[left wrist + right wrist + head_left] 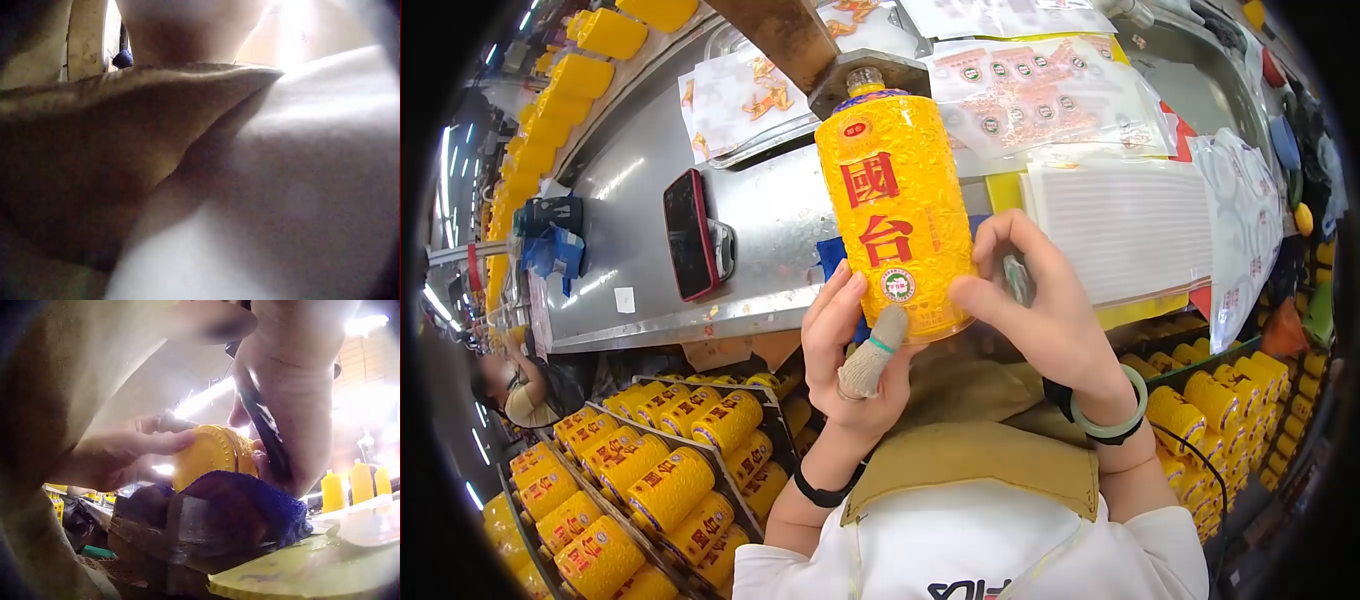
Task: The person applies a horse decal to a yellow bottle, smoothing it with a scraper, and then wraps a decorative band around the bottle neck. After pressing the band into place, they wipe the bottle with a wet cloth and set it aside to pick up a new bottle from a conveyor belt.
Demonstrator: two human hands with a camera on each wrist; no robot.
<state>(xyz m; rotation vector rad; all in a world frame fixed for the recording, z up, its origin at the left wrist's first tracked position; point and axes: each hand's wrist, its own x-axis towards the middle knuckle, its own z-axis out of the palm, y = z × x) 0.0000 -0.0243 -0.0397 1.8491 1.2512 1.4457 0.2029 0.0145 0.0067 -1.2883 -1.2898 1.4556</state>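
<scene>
A yellow embossed liquor bottle point(915, 190) with large red characters and a clear glass neck lies with its neck away from me. My left hand point(850, 350) holds its lower left side, a knitted finger cot point(870, 362) with a green band covering one digit beside the round label point(897, 285). My right hand point(1045, 310) grips the lower right side, thumb on the front. A small translucent greenish piece point(1017, 280) shows by its fingers. In the right wrist view the bottle's base point(203, 459) is over blue cloth point(250, 503). The left wrist view mostly shows clothing.
A metal bracket point(800, 40) stands at the bottle's neck. On the steel table are a phone point(690, 235), a tray with gold decals point(765, 95), printed sticker sheets point(1050, 95) and a white sheet stack point(1120, 230). Crates of yellow bottles point(670, 490) flank me.
</scene>
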